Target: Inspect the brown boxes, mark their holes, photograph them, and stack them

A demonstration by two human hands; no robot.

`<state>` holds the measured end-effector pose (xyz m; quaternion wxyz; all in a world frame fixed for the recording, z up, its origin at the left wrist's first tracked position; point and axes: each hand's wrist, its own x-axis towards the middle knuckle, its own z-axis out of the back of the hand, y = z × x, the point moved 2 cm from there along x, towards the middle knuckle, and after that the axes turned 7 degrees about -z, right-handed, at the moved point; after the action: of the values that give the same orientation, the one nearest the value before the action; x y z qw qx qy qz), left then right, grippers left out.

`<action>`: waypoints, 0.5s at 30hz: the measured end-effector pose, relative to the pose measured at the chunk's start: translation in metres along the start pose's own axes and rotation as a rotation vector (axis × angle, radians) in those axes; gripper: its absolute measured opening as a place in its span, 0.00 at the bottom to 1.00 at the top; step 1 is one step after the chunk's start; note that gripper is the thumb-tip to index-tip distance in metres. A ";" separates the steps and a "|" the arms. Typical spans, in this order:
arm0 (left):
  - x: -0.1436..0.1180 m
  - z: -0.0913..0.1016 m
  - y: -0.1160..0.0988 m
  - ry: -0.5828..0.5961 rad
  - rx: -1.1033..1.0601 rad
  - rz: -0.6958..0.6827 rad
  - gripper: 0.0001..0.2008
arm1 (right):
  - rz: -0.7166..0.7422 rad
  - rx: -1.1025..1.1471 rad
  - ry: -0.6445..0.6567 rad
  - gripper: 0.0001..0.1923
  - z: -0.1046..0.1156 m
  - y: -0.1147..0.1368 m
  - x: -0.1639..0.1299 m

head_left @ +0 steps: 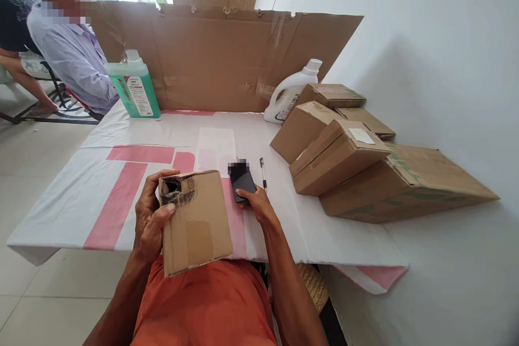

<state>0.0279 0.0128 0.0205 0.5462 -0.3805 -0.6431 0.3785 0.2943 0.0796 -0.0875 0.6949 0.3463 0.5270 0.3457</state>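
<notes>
My left hand grips the left side of a small cardboard box, thumb on its front face and fingers behind. A dark hole with black scribbles around it shows near the box's upper left corner, and a strip of tape runs lower down. To the right of the box, my right hand is closed on a black smartphone by its lower end, thumb across its face. The phone's top end is blurred. A pen lies on the table just beyond that hand.
On the cloth-covered table, a green liquid bottle stands at the back left. A white jug and several cardboard boxes crowd the right by the wall. A cardboard panel closes the back; a seated person is beyond left.
</notes>
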 end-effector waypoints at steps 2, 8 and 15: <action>-0.001 0.000 0.001 -0.001 0.004 0.007 0.23 | 0.000 0.127 0.092 0.20 0.005 -0.002 -0.013; -0.003 0.002 0.005 0.011 0.019 0.004 0.24 | 0.090 0.670 0.345 0.23 0.019 0.020 -0.093; -0.011 -0.004 0.001 0.112 0.065 -0.030 0.26 | 0.338 0.645 0.684 0.19 -0.020 0.051 -0.175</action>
<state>0.0330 0.0036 0.0156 0.5991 -0.3736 -0.6044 0.3691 0.2334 -0.0396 0.0375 0.2742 0.4908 0.7412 0.3668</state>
